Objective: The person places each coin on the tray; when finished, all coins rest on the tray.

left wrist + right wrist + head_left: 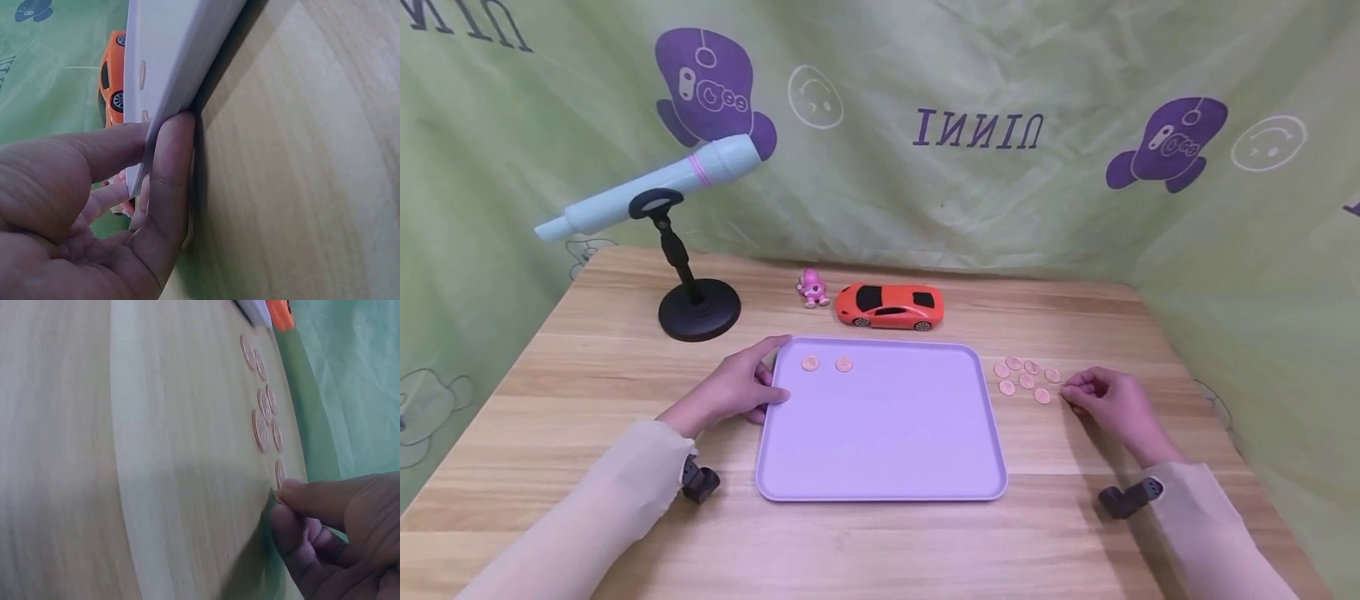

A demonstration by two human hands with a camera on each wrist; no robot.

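A lilac tray (887, 433) lies on the table with two copper-coloured coins (810, 363) near its far left corner. My left hand (745, 383) grips the tray's left edge; in the left wrist view the thumb is over the rim (175, 81) and a finger presses from the outer side. To the right of the tray, several more copper-coloured coins (1026, 381) are spread on the wood. Beside their right end, my right hand (1108, 404) pinches a coin between thumb and finger. Only a sliver of that coin (279, 500) shows, the fingertips covering most of it.
Behind the tray stand an orange toy car (889, 307) and a small pink figurine (812, 288). At the back left, a black stand (698, 310) holds a light blue telescope-shaped tube (655, 187). A green printed curtain (865, 200) hangs behind the table (865, 550).
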